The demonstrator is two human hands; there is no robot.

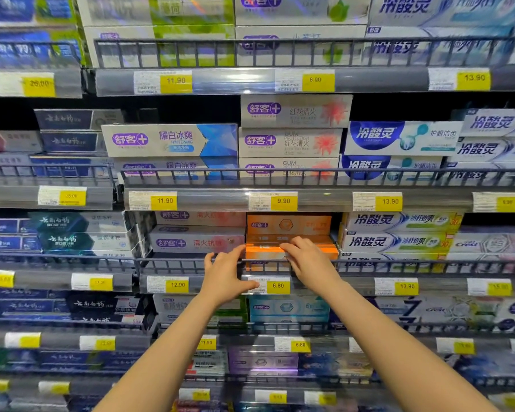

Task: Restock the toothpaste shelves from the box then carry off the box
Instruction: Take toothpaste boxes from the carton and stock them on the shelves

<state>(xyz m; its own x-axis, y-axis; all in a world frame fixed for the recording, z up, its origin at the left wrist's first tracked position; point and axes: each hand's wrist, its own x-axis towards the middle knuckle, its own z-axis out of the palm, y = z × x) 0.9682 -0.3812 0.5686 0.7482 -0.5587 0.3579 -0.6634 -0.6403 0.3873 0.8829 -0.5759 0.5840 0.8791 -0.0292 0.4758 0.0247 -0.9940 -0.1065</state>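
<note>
Item 1 — orange toothpaste carton [263, 251]: lying lengthwise on the third shelf from the top, just behind the wire front rail [191, 264], above the 6.80 price tag [269, 285]. I see it resting on top of more orange cartons, with a further orange stack [289, 226] behind it.

Item 2 — left hand [225, 273]: I read the fingers as curled over the carton's left end, thumb down in front of the rail; grasping the carton.

Item 3 — right hand [305, 260]: fingers laid along the carton's top edge towards its right end, slightly bent; it appears to hold the carton from that side, though I cannot tell how firmly.

Item 4 — neighbours on the same shelf: white cartons with purple logo [195, 242] just left of the orange stack; white and blue cartons with green ends [399, 242] just right.

Item 5 — shelf above: white cartons with a red flower print [292, 142] stacked three high, over the 9.90 tag [274, 201].

Item 6 — shelf below: pale blue cartons [289, 307] directly under the orange ones.

Item 7 — the restocking box: not seen from my head view
</note>
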